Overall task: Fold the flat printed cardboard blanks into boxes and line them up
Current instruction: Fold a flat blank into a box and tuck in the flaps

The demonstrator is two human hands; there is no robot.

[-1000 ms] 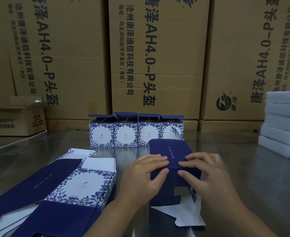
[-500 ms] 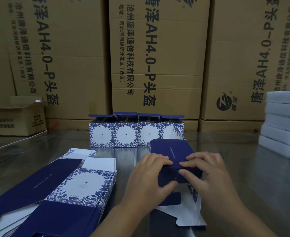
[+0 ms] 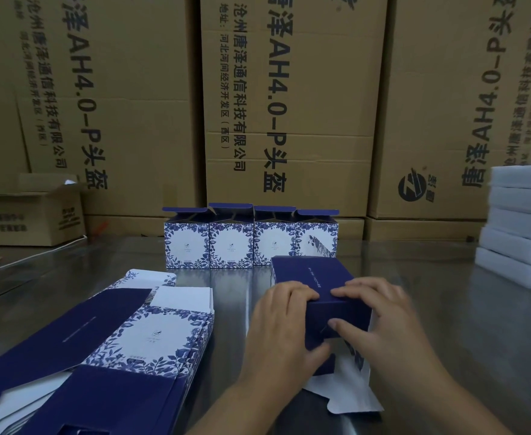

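Closing up fast! Dead centre on the grey steel table (image 3: 461, 309), gripped from both sides: the half-formed navy-blue cardboard box (image 3: 308, 274). Compared with a second ago, squashed noticeably lower at the near end, the navy end flap now bent over and pushed down instead of standing tall with its cut-out showing.

Left hand (image 3: 279, 328) curled over the near top edge from 9 o'clock, thumb tucked low against the near face (mostly hidden). Right hand (image 3: 386, 331) clamped on from 3 o'clock, fingers laid along the top, thumb pressing the near face inward. Both pinching cardboard, neither spread.

Still loose: the white-backed bottom flap (image 3: 348, 394), splayed on the table toward 5 o'clock, so by the look of it not locked yet. Probably one more tuck needed before standing it up.

Waiting at 12 o'clock, just beyond the box: the row of four finished blue-and-white floral boxes (image 3: 231, 246), lids up, packed side by side, right-hand end the likely slot for number five. Over at 8 o'clock, the stack of flat floral-printed blanks (image 3: 160, 334), plenty more to fold.
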